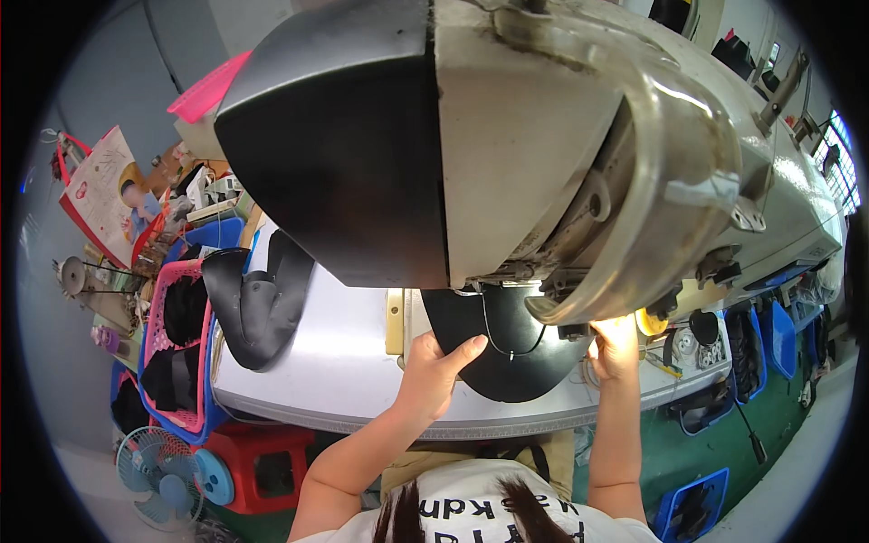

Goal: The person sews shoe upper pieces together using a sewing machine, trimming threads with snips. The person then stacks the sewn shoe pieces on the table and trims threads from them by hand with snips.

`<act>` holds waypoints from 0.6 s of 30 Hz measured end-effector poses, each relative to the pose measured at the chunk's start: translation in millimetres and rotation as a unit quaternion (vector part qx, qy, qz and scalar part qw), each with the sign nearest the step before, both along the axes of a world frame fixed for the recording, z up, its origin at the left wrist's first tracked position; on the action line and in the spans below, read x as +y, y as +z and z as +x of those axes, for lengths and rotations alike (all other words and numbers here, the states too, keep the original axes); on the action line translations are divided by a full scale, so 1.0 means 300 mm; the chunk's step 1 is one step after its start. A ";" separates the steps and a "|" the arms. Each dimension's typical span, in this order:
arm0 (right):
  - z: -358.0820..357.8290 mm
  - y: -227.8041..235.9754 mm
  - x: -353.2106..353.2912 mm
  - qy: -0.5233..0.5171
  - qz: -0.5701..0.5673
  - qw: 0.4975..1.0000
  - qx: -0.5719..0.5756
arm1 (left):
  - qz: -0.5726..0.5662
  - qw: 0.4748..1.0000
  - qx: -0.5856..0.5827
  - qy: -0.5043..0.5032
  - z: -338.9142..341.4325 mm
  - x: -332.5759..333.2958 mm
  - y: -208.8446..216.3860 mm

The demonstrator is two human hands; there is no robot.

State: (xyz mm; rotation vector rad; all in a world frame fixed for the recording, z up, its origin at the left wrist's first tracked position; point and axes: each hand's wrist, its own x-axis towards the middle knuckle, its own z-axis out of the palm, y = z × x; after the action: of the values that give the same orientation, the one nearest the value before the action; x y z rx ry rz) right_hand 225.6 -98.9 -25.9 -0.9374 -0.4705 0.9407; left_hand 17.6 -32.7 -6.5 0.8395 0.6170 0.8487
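Note:
A smooth black curved panel [516, 380], leather-like, lies under the head of a large sewing machine [534, 154]. My left hand [434, 369] grips its left edge, thumb across the top and the other fingers mostly out of sight. By the panel's right edge, my right hand [615, 348] is closed with its fingers curled; the machine head and bright light hide what they hold, if anything. A dark thread or cord [511, 353] hangs in a loop over the panel. The machine head also covers the stitching area and the panel's far part.
Black shaped pieces [258, 308] lie on the white table [335, 362] at left. Beside them stands a pink basket [163, 299] of black parts. A red stool [262, 466] and a fan [163, 480] are at lower left. Small tools and bobbins [706, 348] lie at right; blue crates [692, 507] stand on the floor.

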 end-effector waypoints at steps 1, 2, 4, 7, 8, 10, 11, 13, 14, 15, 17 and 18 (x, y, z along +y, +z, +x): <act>0.002 -0.002 -0.001 0.000 -0.001 1.000 -0.001 | 0.000 1.000 0.000 -0.012 -0.004 0.002 0.002; 0.003 -0.007 -0.002 0.000 0.013 1.000 -0.009 | -0.001 1.000 0.001 -0.025 -0.005 0.002 0.005; 0.010 -0.020 0.003 0.002 0.027 0.999 -0.017 | 0.015 1.000 -0.003 -0.013 0.001 0.008 0.012; 0.034 -0.041 0.012 0.030 0.023 0.999 -0.033 | 0.022 1.000 -0.008 -0.001 0.012 0.027 0.029; 0.034 -0.048 0.018 0.002 0.016 1.000 -0.019 | 0.012 1.000 -0.009 0.002 0.015 0.033 0.034; 0.035 -0.056 0.025 -0.023 0.011 1.000 -0.005 | -0.004 1.000 -0.009 0.000 0.013 0.047 0.032; 0.035 -0.059 0.025 0.004 0.039 0.999 -0.005 | -0.021 1.000 -0.009 -0.003 0.011 0.051 0.031; 0.040 -0.067 0.027 0.030 0.067 0.997 -0.005 | -0.009 1.000 -0.011 -0.003 0.014 0.037 0.027; 0.043 -0.073 0.030 0.019 0.066 0.997 -0.024 | 0.003 1.000 -0.014 -0.003 0.015 0.030 0.023; 0.044 -0.076 0.028 0.008 0.064 0.997 -0.043 | 0.002 1.000 -0.013 -0.004 0.014 0.024 0.020; 0.045 -0.076 0.026 0.007 0.066 0.997 -0.026 | 0.015 1.000 -0.018 -0.013 0.014 0.018 0.015; 0.046 -0.074 0.028 0.010 0.071 0.997 -0.010 | 0.015 1.000 -0.018 -0.013 0.013 0.019 0.013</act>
State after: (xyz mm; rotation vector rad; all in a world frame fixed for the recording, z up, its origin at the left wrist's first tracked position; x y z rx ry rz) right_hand 239.4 -90.5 -48.2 -0.8153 -0.5567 0.9059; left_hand 21.6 -26.9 -2.8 0.8559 0.5625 0.8492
